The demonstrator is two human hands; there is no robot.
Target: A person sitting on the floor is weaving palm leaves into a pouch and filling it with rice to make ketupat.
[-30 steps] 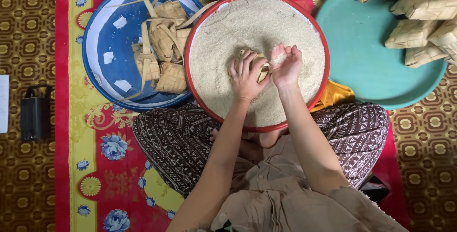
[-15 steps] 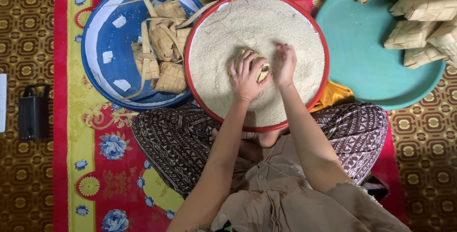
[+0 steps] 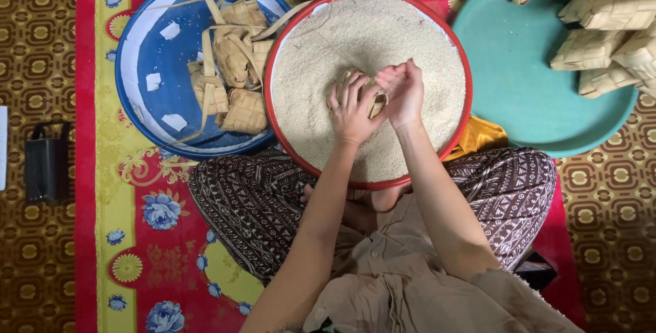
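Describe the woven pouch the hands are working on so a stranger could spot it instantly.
Find the round red-rimmed tray of white rice in the middle, between the blue basin and the teal tray. Over the rice, the left hand cups a small woven palm-leaf pouch, with the right hand against it. Unlike the other woven pouches, piled in the side vessels, it alone sits over the rice.

The person is wearing a plain beige top with small folds in the cloth, and the forearms are showing bare below it. The legs are wearing dark brown trousers with a fine white geometric pattern in bands. The left hand (image 3: 352, 111) and the right hand (image 3: 404, 92) are wearing no gloves.
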